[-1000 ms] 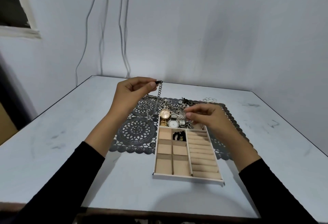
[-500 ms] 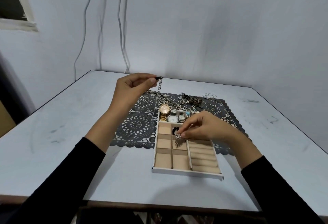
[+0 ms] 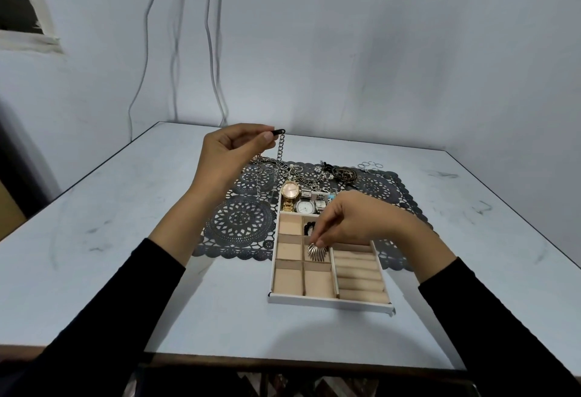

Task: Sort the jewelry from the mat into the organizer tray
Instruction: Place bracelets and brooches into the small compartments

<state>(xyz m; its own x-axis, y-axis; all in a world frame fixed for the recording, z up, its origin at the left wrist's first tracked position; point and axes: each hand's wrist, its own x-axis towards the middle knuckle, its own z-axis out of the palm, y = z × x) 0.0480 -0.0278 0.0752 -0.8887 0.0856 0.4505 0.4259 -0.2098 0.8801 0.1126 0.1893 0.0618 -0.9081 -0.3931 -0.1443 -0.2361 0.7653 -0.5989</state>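
Observation:
My left hand (image 3: 231, 152) is raised above the dark lace mat (image 3: 239, 220) and pinches the black end of a silver chain (image 3: 279, 153), which hangs down toward the mat. Over the beige organizer tray (image 3: 330, 299), my right hand (image 3: 349, 222) pinches a silver fan-shaped pendant (image 3: 317, 252) that dangles into a middle square compartment. Three watches (image 3: 301, 201) fill the tray's far section. A small black piece (image 3: 309, 226) lies in the compartment just behind the pendant. More jewelry (image 3: 327, 173) is piled at the mat's far edge.
The tray's ridged ring slots (image 3: 358, 274) run along its right side, and the near square compartments hold nothing. Several thin rings (image 3: 371, 164) lie at the mat's far right corner. The pale table (image 3: 125, 255) stands against a wall with hanging cables (image 3: 213, 50).
My right hand came back from the far jewelry pile to above the tray, carrying the silver fan pendant down into a middle compartment. My left hand stayed raised with the chain.

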